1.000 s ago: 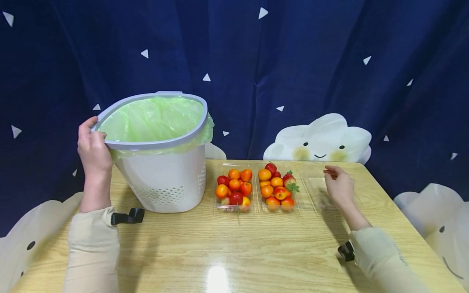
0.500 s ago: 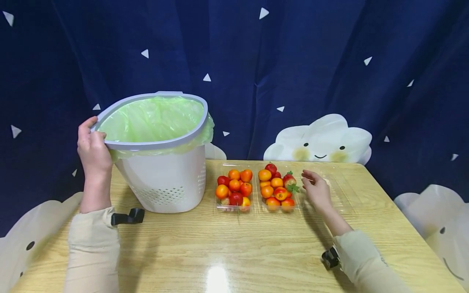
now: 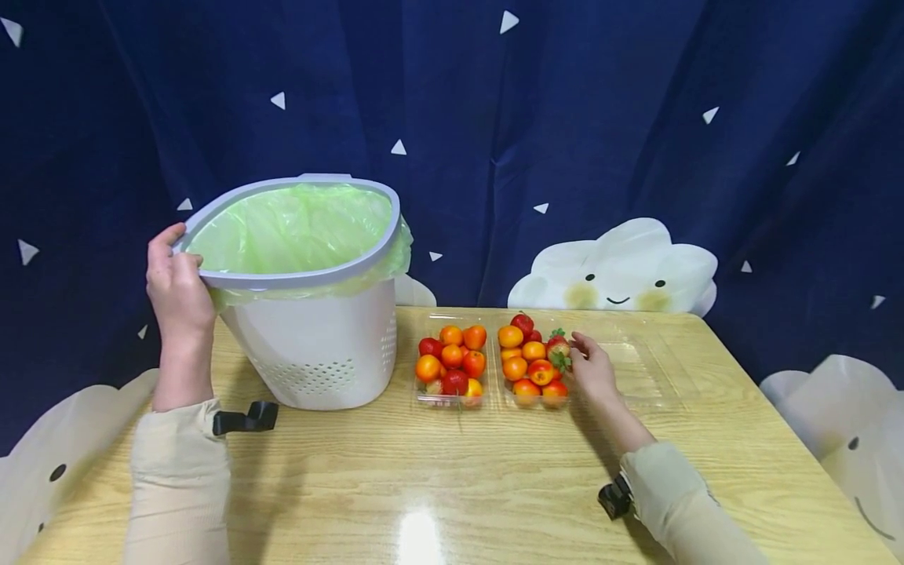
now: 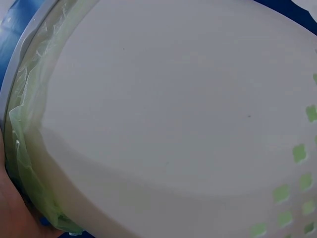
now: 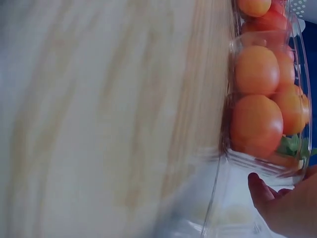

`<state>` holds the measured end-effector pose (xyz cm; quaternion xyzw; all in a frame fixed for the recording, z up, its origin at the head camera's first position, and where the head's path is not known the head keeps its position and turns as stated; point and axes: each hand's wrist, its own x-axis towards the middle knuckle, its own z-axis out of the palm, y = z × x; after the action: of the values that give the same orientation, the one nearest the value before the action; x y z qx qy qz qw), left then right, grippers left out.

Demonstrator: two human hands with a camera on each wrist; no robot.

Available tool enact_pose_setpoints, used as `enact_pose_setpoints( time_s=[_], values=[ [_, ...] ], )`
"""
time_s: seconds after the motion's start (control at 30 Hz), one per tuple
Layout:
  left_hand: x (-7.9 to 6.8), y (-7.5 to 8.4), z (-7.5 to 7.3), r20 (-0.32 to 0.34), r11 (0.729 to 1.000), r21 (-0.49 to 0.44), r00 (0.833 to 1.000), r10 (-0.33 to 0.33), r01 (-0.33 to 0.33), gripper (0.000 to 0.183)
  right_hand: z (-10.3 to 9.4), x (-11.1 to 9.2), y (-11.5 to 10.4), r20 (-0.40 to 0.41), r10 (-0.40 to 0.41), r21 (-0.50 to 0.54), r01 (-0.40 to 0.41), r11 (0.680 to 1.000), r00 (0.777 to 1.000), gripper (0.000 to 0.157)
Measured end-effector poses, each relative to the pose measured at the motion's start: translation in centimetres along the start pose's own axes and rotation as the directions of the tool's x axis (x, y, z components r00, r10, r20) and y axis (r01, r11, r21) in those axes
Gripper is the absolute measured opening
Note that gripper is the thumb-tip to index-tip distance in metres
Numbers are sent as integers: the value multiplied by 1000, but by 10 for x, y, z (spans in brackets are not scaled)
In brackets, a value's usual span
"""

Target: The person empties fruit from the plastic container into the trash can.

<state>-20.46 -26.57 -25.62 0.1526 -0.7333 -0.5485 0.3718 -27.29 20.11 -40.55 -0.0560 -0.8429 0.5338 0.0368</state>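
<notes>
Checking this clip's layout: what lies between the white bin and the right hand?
In the head view, two clear boxes of red and orange fruit sit between the white bin and right hand.

We hold our L hand (image 3: 180,298) raised in a grip, R hand (image 3: 595,372) lower, both forearms (image 3: 176,486) extended fwd.

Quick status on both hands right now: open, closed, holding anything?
Left hand: closed, holding the bin rim.
Right hand: right at the leafy strawberry; whether it is open or pinching cannot be told.
</notes>
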Motion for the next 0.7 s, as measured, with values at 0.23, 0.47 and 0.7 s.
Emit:
enact_pose_setpoints(
  time_s=[0.23, 0.47, 0.7],
  values=[
    [1, 0, 0, -13, 1000, -6, 1000, -10, 10, 47, 9, -2, 5, 27, 43, 2, -43, 999, 999, 49],
    [0, 0, 0, -5, 1000, -18, 1000, -4, 4, 47, 12, -3, 7, 34, 55, -6, -55, 998, 998, 50],
    [-1, 1, -1, 8, 1000, -1, 1000, -5, 5, 46, 10, -3, 4, 51, 70, 76, -73, 994, 996, 50]
  ],
)
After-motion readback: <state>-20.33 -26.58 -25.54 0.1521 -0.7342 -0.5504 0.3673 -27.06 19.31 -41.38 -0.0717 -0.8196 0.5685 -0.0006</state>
